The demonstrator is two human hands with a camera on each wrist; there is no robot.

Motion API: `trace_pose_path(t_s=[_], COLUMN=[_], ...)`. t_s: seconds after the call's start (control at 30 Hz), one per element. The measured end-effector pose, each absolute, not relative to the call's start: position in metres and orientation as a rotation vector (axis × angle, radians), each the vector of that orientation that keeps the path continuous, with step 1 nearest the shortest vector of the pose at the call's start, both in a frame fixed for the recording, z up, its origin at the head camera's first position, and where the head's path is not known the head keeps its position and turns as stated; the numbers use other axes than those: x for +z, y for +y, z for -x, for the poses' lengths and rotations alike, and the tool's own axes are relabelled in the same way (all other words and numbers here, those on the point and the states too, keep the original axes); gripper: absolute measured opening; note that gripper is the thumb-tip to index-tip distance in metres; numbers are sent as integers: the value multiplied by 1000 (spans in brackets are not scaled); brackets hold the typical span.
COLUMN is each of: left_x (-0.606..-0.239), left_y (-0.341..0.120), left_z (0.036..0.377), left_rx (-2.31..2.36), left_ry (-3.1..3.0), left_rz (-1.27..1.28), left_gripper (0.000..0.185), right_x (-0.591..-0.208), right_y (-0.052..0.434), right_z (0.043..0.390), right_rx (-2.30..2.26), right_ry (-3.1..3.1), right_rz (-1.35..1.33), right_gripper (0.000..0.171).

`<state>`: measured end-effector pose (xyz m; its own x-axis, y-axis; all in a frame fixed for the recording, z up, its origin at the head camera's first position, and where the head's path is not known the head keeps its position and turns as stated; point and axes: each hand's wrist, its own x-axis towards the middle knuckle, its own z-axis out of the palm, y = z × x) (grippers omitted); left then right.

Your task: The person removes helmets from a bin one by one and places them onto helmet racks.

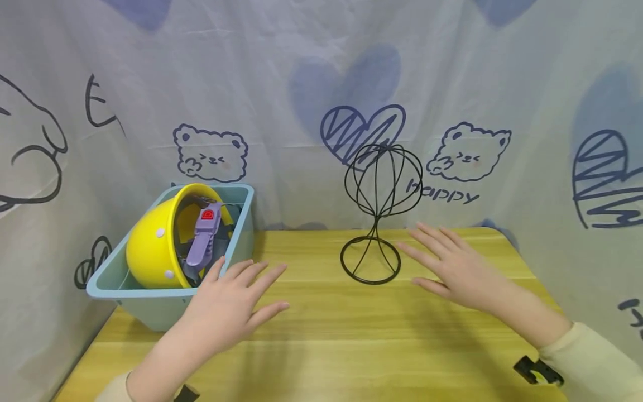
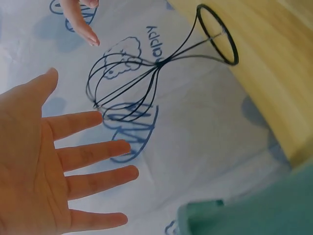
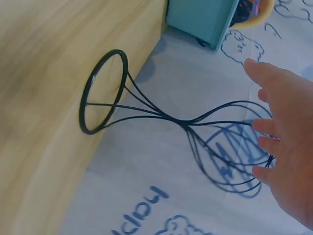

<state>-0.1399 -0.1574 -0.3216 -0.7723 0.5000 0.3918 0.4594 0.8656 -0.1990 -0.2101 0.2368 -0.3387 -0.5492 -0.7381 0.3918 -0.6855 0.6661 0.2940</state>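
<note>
A black wire stand [image 1: 375, 218] with a round cage top and a ring base stands upright on the table. My left hand [image 1: 228, 307] hovers with spread fingers in front of the light blue bin [image 1: 246, 234], holding nothing. In that bin lies a yellow hard hat [image 1: 150, 243] on its side, its purple strap piece with a red mark [image 1: 205, 234] facing right. My right hand [image 1: 452, 268], also bare and with fingers extended, is just right of the wire stand. The left wrist view shows the left palm [image 2: 29, 161] with its fingers apart.
The wooden table [image 1: 321, 346] runs back to a pale curtain [image 1: 281, 72] printed with hearts, bears and lettering. The bin takes up the table's left side. A dark wrist device [image 1: 538, 371] sits by the right sleeve.
</note>
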Motion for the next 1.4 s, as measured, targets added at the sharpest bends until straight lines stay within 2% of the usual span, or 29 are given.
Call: trace_pose_path(t_s=[0.47,0.6,0.7,0.8,1.0,1.4], left_x=[-282,-274,-272,-274,-281,-321], left_y=[-208,-226,-240,-254,-278,-308], left_z=[110,102,97,96,96,111], left_rx=[175,163,154,157,173,120], left_ry=[-2588,-2613,-2619,-2606,-2609,-2593], left_rz=[514,438,391,360,278,177], left_gripper=[59,60,61,63,70,64], right_x=[-279,-267,-259,-252,-240,-242], right_y=[186,171,160,149,125,66], right_z=[232,239,245,251,260,276], right_rx=[-250,-340,-411,-465,-492,-346], right_ry=[-1974,-1964,-1942,-1915,-1896,-1855], right_rz=[-1374,-1403,-1405,-1394,-1398,-1442], right_gripper=[50,49,57,64,65,64])
